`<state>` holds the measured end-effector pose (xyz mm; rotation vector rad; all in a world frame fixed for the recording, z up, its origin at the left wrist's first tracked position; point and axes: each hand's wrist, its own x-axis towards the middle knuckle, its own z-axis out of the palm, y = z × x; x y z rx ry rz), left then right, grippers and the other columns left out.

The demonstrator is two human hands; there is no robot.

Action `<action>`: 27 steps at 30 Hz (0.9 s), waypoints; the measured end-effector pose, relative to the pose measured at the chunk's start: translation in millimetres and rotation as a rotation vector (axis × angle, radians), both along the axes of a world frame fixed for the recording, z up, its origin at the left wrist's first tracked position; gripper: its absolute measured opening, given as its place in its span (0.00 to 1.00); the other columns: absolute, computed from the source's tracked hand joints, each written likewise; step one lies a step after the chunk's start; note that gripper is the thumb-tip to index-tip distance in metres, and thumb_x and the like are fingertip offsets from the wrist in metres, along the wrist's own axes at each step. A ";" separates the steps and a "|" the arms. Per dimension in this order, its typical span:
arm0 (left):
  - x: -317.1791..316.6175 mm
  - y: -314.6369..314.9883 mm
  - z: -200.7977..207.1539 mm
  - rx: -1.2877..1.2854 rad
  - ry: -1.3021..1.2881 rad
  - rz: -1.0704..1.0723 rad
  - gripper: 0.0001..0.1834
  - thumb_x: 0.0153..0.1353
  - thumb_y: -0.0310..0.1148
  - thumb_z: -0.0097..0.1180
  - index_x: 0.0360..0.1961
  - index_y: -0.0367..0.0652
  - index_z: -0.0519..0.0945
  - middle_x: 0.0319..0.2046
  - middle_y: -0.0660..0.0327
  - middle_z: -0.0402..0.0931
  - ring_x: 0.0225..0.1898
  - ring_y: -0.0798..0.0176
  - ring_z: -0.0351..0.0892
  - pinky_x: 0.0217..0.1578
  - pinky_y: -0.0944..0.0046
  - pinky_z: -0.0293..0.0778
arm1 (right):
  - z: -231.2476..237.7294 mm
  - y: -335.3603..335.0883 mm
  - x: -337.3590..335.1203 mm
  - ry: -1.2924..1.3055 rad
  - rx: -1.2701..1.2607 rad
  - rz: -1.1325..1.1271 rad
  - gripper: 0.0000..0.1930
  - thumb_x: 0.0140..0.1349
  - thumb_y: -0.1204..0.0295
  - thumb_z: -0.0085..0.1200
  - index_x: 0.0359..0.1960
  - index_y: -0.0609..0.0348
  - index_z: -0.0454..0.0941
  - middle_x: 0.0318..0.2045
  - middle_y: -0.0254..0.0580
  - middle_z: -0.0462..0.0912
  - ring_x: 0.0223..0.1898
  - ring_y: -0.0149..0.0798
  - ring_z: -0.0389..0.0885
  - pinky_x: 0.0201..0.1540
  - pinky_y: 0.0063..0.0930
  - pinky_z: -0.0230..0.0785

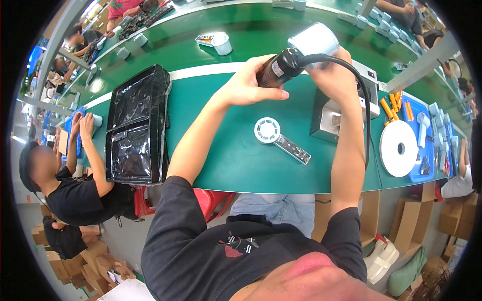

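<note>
My left hand (251, 83) is wrapped round a black corded cylindrical tool (279, 68), which looks like an electric screwdriver; its tip is hidden. A thick black cord runs from the tool over my right forearm. In my right hand (335, 75) is a pale blue-white rounded housing (316, 39), raised above the bench's far edge, close against the tool. Below my hands, on the green mat, lies an opened handheld fan (267, 131) with a round grille and circuit parts showing in its handle.
Left stands a black plastic-wrapped tray (136, 130). Right are a grey metal device (329, 120), a white reel (399, 148), and a blue tray (424, 155) with fan parts and orange pieces (390, 107). Beyond, a green conveyor (261, 37) carries another part (216, 42). A co-worker (75, 185) sits left.
</note>
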<state>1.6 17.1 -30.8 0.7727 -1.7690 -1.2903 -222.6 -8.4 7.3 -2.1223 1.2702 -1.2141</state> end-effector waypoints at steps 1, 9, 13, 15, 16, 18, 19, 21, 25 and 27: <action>0.4 0.5 0.7 -0.002 -0.002 0.002 0.21 0.51 0.24 0.76 0.43 0.41 0.78 0.30 0.66 0.79 0.31 0.74 0.75 0.33 0.69 0.72 | -0.5 0.2 0.4 -0.008 -0.007 0.004 0.17 0.52 0.76 0.67 0.45 0.65 0.82 0.33 0.50 0.89 0.33 0.42 0.89 0.41 0.33 0.79; 0.4 -0.2 -0.5 0.005 0.001 0.000 0.21 0.51 0.24 0.76 0.43 0.41 0.78 0.30 0.66 0.79 0.32 0.74 0.76 0.33 0.69 0.72 | -0.2 0.7 0.3 -0.002 -0.006 -0.008 0.17 0.52 0.76 0.67 0.45 0.65 0.82 0.33 0.50 0.89 0.33 0.42 0.89 0.41 0.33 0.79; 0.3 0.6 -0.2 0.000 0.005 0.002 0.22 0.51 0.24 0.76 0.46 0.40 0.78 0.30 0.67 0.78 0.32 0.74 0.76 0.34 0.69 0.73 | -1.3 -0.5 -0.1 -0.019 0.001 0.005 0.18 0.52 0.76 0.67 0.46 0.64 0.82 0.33 0.50 0.90 0.33 0.42 0.89 0.41 0.34 0.79; 0.6 -0.7 -2.8 -0.003 0.002 0.004 0.26 0.52 0.26 0.76 0.52 0.39 0.80 0.30 0.69 0.78 0.33 0.74 0.75 0.36 0.69 0.73 | -1.5 -0.7 0.1 -0.014 0.006 0.002 0.18 0.52 0.76 0.67 0.46 0.64 0.83 0.33 0.50 0.90 0.33 0.42 0.89 0.41 0.34 0.80; 1.7 -2.2 -4.7 -0.019 0.000 0.000 0.26 0.52 0.26 0.76 0.52 0.39 0.80 0.30 0.69 0.78 0.33 0.75 0.75 0.36 0.69 0.73 | -0.5 -0.3 0.8 -0.009 0.015 -0.003 0.18 0.52 0.76 0.67 0.46 0.64 0.83 0.33 0.51 0.90 0.34 0.42 0.89 0.41 0.34 0.80; 3.1 -5.0 -7.5 -0.051 -0.005 -0.009 0.26 0.51 0.26 0.76 0.52 0.39 0.80 0.31 0.69 0.78 0.33 0.75 0.75 0.37 0.69 0.74 | 0.6 -0.1 1.4 0.003 0.016 -0.005 0.18 0.52 0.76 0.67 0.46 0.64 0.83 0.33 0.51 0.90 0.34 0.43 0.90 0.41 0.34 0.80; 3.3 -4.6 -6.6 -0.054 -0.011 0.000 0.24 0.51 0.25 0.76 0.49 0.40 0.80 0.33 0.68 0.79 0.35 0.74 0.76 0.37 0.69 0.74 | 0.7 -0.4 1.6 0.009 0.009 -0.002 0.18 0.52 0.76 0.67 0.46 0.64 0.83 0.33 0.51 0.89 0.34 0.44 0.90 0.41 0.34 0.80; 2.3 -1.4 -3.2 -0.050 -0.024 0.016 0.21 0.50 0.23 0.76 0.45 0.41 0.80 0.38 0.65 0.81 0.37 0.73 0.78 0.37 0.69 0.74 | -1.6 -0.3 1.2 0.015 -0.042 0.004 0.17 0.52 0.75 0.67 0.46 0.64 0.83 0.33 0.52 0.89 0.35 0.46 0.90 0.42 0.35 0.80; 0.6 -5.0 -7.1 -0.012 0.003 -0.007 0.22 0.51 0.22 0.76 0.46 0.40 0.80 0.37 0.64 0.81 0.37 0.72 0.78 0.38 0.67 0.76 | -10.8 -9.0 -4.9 0.031 -0.138 0.005 0.15 0.52 0.71 0.69 0.43 0.61 0.85 0.31 0.49 0.87 0.33 0.46 0.85 0.39 0.37 0.77; 2.6 -6.9 -11.4 -0.005 0.007 -0.018 0.23 0.52 0.22 0.75 0.47 0.40 0.77 0.35 0.63 0.80 0.36 0.71 0.79 0.37 0.67 0.76 | -18.9 -14.2 -7.2 0.045 -0.093 -0.022 0.13 0.52 0.69 0.72 0.39 0.59 0.87 0.28 0.43 0.85 0.27 0.38 0.79 0.34 0.36 0.73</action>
